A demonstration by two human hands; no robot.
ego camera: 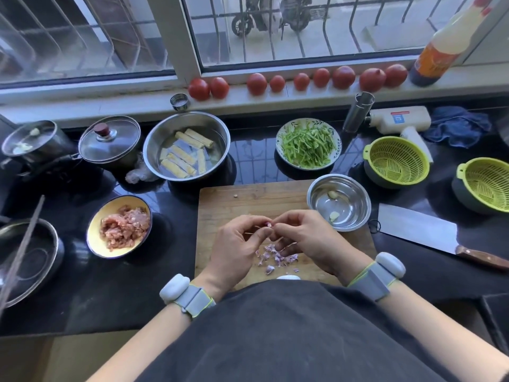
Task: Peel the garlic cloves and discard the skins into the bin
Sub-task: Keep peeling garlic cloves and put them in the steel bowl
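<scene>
Over the wooden cutting board [248,199], my left hand [237,244] and my right hand [305,238] meet fingertip to fingertip and pinch a small purple-skinned garlic clove [268,224] between them. Most of the clove is hidden by my fingers. Several purple skin scraps [275,257] lie on the board just below my hands. A small steel bowl [355,213] at the board's right corner holds two peeled cloves [333,215]. No bin is in view.
A cleaver [418,230] lies right of the board. A yellow bowl of minced meat [95,224] sits to the left. Behind are a steel bowl of tofu sticks [220,128], a plate of green strips [308,144], pots and two green colanders [396,161].
</scene>
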